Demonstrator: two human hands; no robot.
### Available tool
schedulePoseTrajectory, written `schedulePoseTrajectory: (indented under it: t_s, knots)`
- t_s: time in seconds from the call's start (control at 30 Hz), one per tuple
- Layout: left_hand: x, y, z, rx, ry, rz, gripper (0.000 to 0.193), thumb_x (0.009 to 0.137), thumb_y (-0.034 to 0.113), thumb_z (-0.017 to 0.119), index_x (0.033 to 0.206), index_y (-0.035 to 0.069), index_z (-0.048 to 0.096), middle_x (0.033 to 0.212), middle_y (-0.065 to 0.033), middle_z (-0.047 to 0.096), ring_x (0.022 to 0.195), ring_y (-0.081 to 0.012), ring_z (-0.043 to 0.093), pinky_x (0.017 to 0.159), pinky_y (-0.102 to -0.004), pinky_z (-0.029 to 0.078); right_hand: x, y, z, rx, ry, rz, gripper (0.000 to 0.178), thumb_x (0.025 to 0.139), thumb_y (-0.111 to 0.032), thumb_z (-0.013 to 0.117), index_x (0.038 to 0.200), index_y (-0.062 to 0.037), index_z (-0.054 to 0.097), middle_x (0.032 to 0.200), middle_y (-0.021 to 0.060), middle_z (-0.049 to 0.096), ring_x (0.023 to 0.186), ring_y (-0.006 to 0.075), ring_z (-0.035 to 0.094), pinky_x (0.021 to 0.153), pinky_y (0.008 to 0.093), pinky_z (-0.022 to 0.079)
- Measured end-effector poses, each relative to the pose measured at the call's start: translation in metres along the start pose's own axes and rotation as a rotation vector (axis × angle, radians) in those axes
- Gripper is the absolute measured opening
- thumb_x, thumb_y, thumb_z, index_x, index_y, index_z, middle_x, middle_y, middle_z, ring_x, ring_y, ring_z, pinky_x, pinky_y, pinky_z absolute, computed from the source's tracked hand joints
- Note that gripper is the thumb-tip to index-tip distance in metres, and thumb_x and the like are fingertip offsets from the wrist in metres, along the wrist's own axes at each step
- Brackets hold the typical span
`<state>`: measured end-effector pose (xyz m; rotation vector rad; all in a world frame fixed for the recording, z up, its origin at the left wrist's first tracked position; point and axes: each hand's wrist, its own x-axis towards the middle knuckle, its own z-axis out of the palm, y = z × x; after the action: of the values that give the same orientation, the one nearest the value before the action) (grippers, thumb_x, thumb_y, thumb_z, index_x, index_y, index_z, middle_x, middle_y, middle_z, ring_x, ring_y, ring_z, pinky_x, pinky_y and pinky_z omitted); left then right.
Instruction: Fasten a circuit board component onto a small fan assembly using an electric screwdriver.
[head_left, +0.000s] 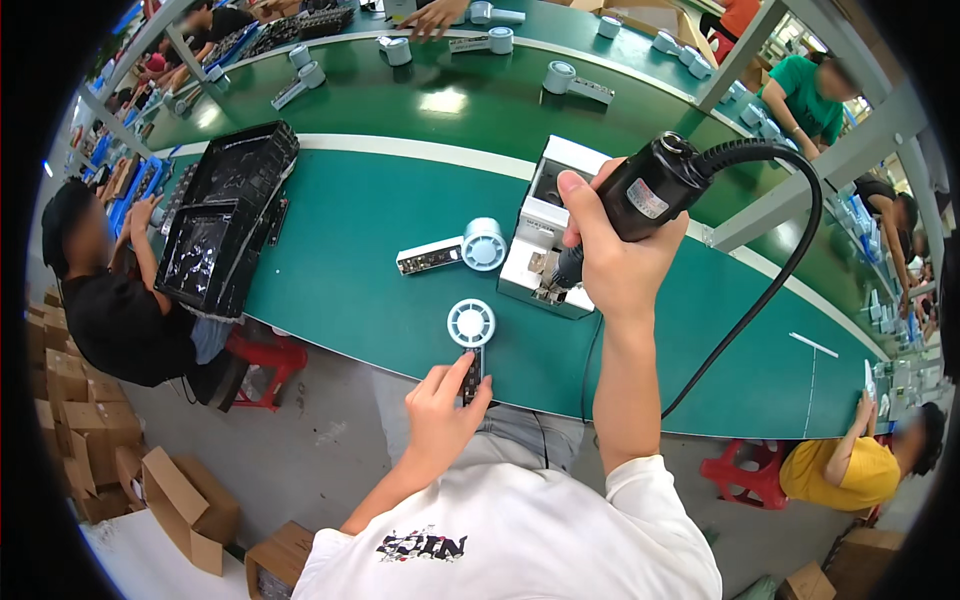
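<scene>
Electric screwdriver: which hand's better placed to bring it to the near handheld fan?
Right, I'd judge: the right hand grips the electric screwdriver, angled down at the screw feeder, while the left hand holds the near handheld fan.

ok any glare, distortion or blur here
Head view: bright glare on the far green surface, glints in the black tray; head view: fisheye bends the front edge of the green table and leaves black corners; head view: black corded tool looks fairly sharp.

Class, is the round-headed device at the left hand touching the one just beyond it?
Apart: the head view shows bare green tabletop between the nearer device and the farther device.
</scene>
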<state>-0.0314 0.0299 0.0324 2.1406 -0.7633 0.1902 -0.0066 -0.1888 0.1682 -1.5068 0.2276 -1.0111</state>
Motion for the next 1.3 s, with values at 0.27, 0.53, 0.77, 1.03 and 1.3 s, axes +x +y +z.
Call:
schedulePoseTrajectory:
  t_s: [0.27,0.53,0.77,1.03,1.3]
  knots:
    - [-0.007,-0.009,0.0,-0.154,-0.104,0.022,0.044,0.069,0.015,0.086,0.108,0.0,0.068,0.105,-0.0129,0.061,0.072,-0.0211,0.069,0.062,-0.0317,0.055,-0.024,-0.01,0.006,0.015,-0.002,0.076,0.021,0.081,0.002,0.072,0.083,-0.003,0.053,0.066,0.0017,0.054,0.048,0.0103,0.054,0.044,0.0238,0.043]
    - [-0.013,-0.026,0.009,-0.144,-0.116,0.304,0.06,0.067,0.031,0.087,0.119,0.006,0.066,0.117,-0.0167,0.054,0.099,-0.0333,0.06,0.078,-0.0406,0.054,-0.064,-0.03,0.008,0.094,0.071,0.081,0.018,0.083,0.003,0.06,0.094,-0.0007,0.047,0.06,0.0075,0.047,0.045,0.0167,0.049,0.048,0.0311,0.046]
    - [-0.02,-0.043,0.027,-0.112,0.022,0.341,0.059,0.064,0.039,0.085,0.113,0.009,0.069,0.112,-0.0135,0.057,0.101,-0.0327,0.059,0.083,-0.0427,0.052,-0.076,-0.017,0.026,0.083,0.03,0.125,0.019,0.085,0.002,0.062,0.094,-0.0009,0.046,0.062,0.0076,0.05,0.046,0.0152,0.049,0.049,0.0309,0.046]
    - [-0.02,-0.048,0.036,-0.082,0.109,0.433,0.054,0.065,0.038,0.083,0.108,0.008,0.071,0.115,-0.0081,0.063,0.102,-0.0292,0.061,0.083,-0.0424,0.051,-0.08,-0.009,0.036,0.087,-0.008,0.138,0.02,0.085,0.004,0.061,0.096,-0.0009,0.045,0.063,0.0073,0.049,0.048,0.0146,0.049,0.049,0.0303,0.046]
    - [-0.02,-0.051,0.04,-0.101,0.124,0.445,0.052,0.066,0.038,0.083,0.106,0.007,0.071,0.115,-0.0066,0.065,0.094,-0.0268,0.062,0.083,-0.0418,0.051,-0.082,-0.006,0.038,0.065,-0.008,0.138,0.02,0.085,0.004,0.062,0.096,-0.0009,0.045,0.063,0.0072,0.05,0.048,0.0144,0.049,0.049,0.03,0.046]
